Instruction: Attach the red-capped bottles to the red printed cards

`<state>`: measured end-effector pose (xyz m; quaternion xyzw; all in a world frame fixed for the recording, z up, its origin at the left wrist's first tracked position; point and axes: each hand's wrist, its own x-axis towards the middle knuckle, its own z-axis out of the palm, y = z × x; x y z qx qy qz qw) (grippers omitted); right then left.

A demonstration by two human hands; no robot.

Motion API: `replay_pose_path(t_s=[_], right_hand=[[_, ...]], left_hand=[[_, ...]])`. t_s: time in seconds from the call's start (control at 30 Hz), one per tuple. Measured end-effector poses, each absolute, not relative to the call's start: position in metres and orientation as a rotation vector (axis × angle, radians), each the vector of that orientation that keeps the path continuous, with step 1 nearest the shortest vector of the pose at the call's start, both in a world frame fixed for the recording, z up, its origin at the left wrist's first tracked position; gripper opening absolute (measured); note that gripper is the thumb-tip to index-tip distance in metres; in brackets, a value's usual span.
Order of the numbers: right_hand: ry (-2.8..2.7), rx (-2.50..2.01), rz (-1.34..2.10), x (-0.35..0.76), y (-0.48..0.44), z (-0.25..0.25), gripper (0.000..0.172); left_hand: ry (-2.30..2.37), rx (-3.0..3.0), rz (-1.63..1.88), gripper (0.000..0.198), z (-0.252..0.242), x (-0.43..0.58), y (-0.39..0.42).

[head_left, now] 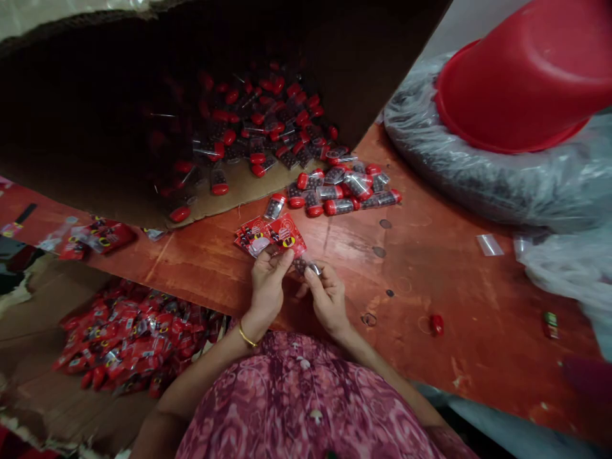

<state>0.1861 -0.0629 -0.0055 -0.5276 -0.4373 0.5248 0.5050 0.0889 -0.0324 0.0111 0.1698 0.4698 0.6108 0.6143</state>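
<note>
Together, Two Hands Grip One Small Tube

Here both forearms reach forward from the body and slant inward, so the hands nearly meet just above the reddish table (354,280). Between them sits the task's thing, a small clear tube (301,265) with dark contents, grasped from both sides. The left hand (268,284), a gold bangle (247,336) at its wrist, points away from the body, its thumb laid forward along the top near the tube's left end. The right hand (329,299) angles in from the other side, thumb against the right end, fingers bent around; their undersides are hidden. Red printed cards (289,234) lie just beyond the left fingertips; whether they touch, I cannot tell. Farther off, red-capped tubes (342,205) lie heaped before the open cardboard box (224,203).
</note>
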Motion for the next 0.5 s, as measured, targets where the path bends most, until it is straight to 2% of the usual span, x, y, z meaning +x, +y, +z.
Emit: replay_pose_path(t_s=[0.23,0.5], right_hand=[[-1.036,-1.209,1.357,0.181,-0.058,-0.002,0.027],[-1.158,-1.052,1.545,0.185,-0.04,0.009,0.032]], left_hand=[[1.085,0.559,1.192,0.039,0.009,0.085,-0.03],[1.074,0.584,1.22,0.036,0.015,0.072,-0.034]])
